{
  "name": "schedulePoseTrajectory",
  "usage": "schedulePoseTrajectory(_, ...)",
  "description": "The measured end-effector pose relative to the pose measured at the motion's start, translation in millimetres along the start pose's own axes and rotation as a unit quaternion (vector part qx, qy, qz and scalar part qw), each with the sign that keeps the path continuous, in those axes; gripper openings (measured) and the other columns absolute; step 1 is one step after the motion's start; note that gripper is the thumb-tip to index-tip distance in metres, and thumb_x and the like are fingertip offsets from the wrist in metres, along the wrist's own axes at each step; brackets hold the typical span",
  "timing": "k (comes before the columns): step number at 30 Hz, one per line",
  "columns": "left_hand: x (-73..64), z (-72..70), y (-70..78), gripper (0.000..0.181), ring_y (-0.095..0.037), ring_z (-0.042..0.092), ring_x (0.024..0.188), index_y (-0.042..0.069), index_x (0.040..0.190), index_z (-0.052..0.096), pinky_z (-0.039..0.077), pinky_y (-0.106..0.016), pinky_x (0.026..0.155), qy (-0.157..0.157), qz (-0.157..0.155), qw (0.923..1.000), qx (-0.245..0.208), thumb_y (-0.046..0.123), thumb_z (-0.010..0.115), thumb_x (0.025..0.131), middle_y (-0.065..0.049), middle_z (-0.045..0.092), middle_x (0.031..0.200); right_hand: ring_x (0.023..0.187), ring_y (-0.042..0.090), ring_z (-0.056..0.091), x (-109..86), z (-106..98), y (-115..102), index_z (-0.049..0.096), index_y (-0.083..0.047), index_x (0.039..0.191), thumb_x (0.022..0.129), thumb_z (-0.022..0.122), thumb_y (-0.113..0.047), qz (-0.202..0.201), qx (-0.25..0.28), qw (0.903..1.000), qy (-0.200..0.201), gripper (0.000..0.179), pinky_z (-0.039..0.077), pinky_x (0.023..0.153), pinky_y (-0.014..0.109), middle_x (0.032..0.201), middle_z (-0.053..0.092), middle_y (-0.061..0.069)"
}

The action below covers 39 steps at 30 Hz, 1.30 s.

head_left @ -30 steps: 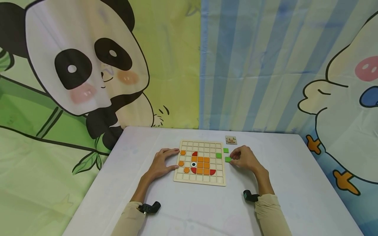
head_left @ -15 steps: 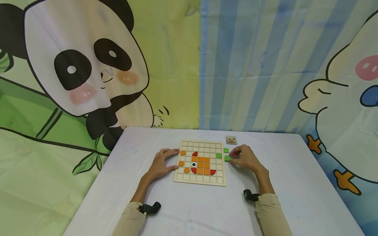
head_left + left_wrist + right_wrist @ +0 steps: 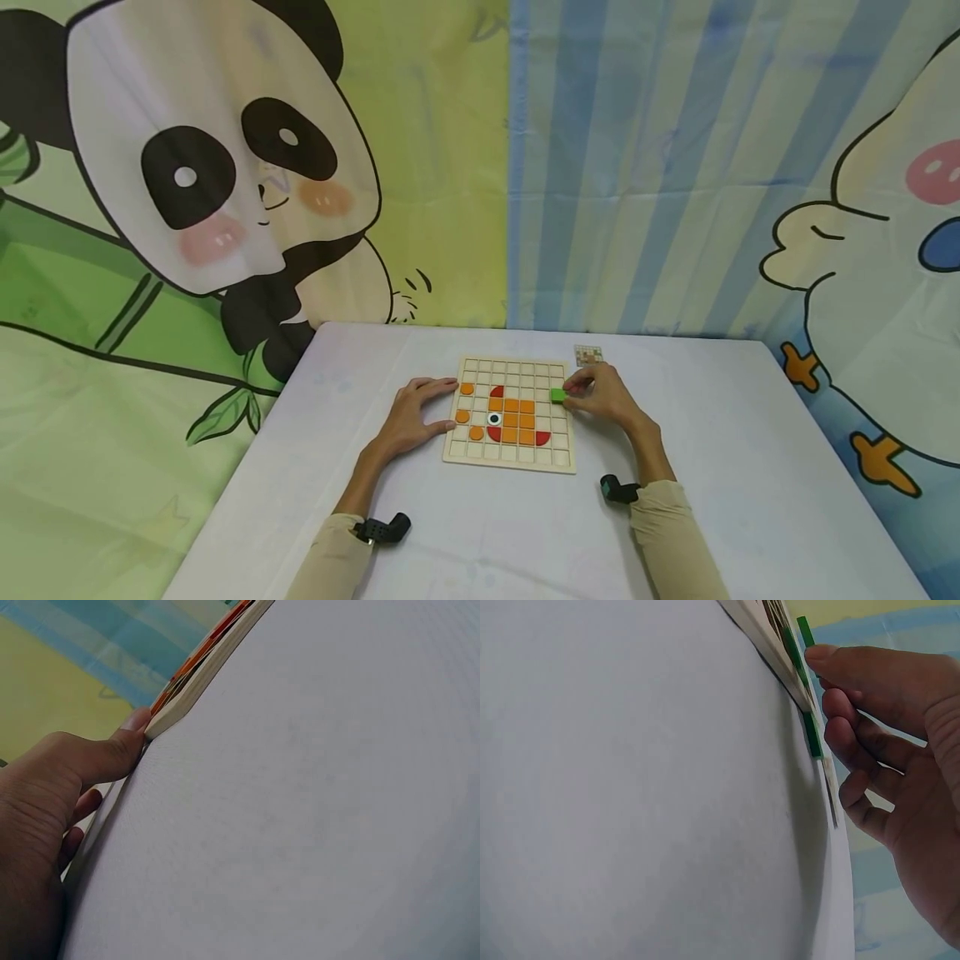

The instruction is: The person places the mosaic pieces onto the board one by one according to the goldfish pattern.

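Observation:
My right hand (image 3: 602, 395) pinches a green square tile (image 3: 805, 631) between thumb and fingers, above the right edge of the wooden grid board (image 3: 480, 455). In the right wrist view a second green tile (image 3: 792, 651) sits on the board and a third green tile (image 3: 812, 735) lies on the table beside it. My left hand (image 3: 411, 417) touches the board's left edge, thumb and fingers spread apart along it. Orange square tiles (image 3: 509, 421), red quarter-round tiles (image 3: 543, 438) and an eye tile (image 3: 494, 419) form a figure on the grid.
Orange round tiles (image 3: 462, 416) lie on the board's left columns. A small pattern card (image 3: 588, 353) lies behind the right hand, partly covered by it. The white table (image 3: 480, 533) meets a cartoon-printed curtain (image 3: 637, 167) at the back.
My right hand has picked up the nearer green tile from the table and carried it left and slightly away, over the board's right edge. The left hand stays on the board's edge.

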<state>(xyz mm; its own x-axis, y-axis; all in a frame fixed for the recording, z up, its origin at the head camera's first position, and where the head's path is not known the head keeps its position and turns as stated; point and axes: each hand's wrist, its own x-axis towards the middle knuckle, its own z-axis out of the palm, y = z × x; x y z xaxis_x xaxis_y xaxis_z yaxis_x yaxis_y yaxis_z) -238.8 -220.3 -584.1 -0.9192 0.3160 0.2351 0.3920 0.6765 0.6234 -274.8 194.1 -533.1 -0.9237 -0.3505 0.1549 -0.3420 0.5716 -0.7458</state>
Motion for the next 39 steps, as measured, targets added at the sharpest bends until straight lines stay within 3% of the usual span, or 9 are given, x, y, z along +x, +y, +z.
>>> schedulePoseTrajectory(5,-0.5,0.7,0.0,0.074,-0.027,0.05,0.148,0.027,0.155,0.064,0.034,-0.061,0.122,0.002,0.003,1.0,0.006,0.038,0.092,0.088,0.009,0.061,0.162,0.08,0.017,0.067,4.7,7,0,0.084,-0.002,0.097,0.08,0.094,-0.008,0.005,-0.002,1.0,-0.002,0.02,0.057,0.09,0.038,0.086,0.079,0.005)
schedulePoseTrajectory(9,0.1,-0.1,0.4,0.074,-0.027,0.049,0.149,0.028,0.155,0.063,0.033,-0.061,0.123,-0.001,-0.002,1.0,0.008,0.038,0.092,0.088,0.009,0.06,0.162,0.078,0.016,0.067,7.7,10,-1,0.084,-0.002,0.096,0.08,0.094,-0.005,-0.001,0.004,1.0,-0.001,0.019,0.045,0.113,0.053,0.084,0.079,0.006)
schedulePoseTrajectory(11,0.3,-0.6,0.6,0.074,-0.027,0.049,0.15,0.029,0.156,0.063,0.032,-0.06,0.124,-0.004,-0.005,1.0,0.007,0.039,0.092,0.088,0.009,0.06,0.162,0.077,0.016,0.067,9.0,11,-1,0.084,-0.001,0.096,0.08,0.094,-0.004,-0.007,0.003,1.0,-0.002,0.019,0.041,0.115,0.056,0.084,0.079,0.007)
schedulePoseTrajectory(16,0.4,-0.4,0.4,0.074,-0.027,0.048,0.15,0.029,0.156,0.063,0.033,-0.06,0.124,-0.003,-0.007,0.9999,0.007,0.038,0.092,0.089,0.009,0.06,0.163,0.077,0.015,0.066,10.5,13,-1,0.084,-0.001,0.096,0.081,0.094,-0.006,-0.01,-0.005,0.9999,-0.002,0.019,0.049,0.104,0.056,0.083,0.079,0.006)
schedulePoseTrajectory(20,0.2,0.3,0.0,0.074,-0.027,0.049,0.15,0.028,0.156,0.063,0.033,-0.06,0.123,-0.001,-0.008,1.0,0.005,0.038,0.092,0.088,0.009,0.06,0.162,0.076,0.015,0.064,11.6,14,-2,0.084,-0.002,0.097,0.082,0.094,-0.007,-0.007,-0.006,1.0,-0.004,0.019,0.053,0.094,0.041,0.083,0.077,0.006)
schedulePoseTrajectory(22,0.2,0.3,0.2,0.074,-0.027,0.049,0.15,0.028,0.156,0.063,0.033,-0.06,0.123,-0.001,-0.006,1.0,0.006,0.037,0.092,0.088,0.009,0.06,0.162,0.076,0.014,0.063,12.3,15,-2,0.084,-0.002,0.097,0.082,0.094,-0.008,-0.003,-0.004,1.0,-0.005,0.02,0.054,0.079,0.032,0.084,0.077,0.006)
schedulePoseTrajectory(24,0.1,0.0,0.6,0.074,-0.028,0.049,0.149,0.028,0.155,0.063,0.034,-0.061,0.122,0.0,-0.004,1.0,0.007,0.037,0.092,0.088,0.009,0.06,0.162,0.077,0.014,0.063,13.2,15,-2,0.084,-0.002,0.097,0.081,0.094,-0.007,0.0,-0.004,1.0,-0.006,0.02,0.053,0.075,0.025,0.085,0.077,0.006)
schedulePoseTrajectory(39,0.3,-1.2,3.0,0.074,-0.03,0.048,0.15,0.024,0.155,0.064,0.032,-0.062,0.124,-0.004,-0.003,1.0,0.003,0.036,0.093,0.088,0.006,0.061,0.162,0.076,0.013,0.064,16.8,19,-7,0.085,-0.001,0.099,0.081,0.095,-0.008,-0.006,-0.009,0.9998,-0.015,0.021,0.054,0.073,0.025,0.086,0.079,0.007)
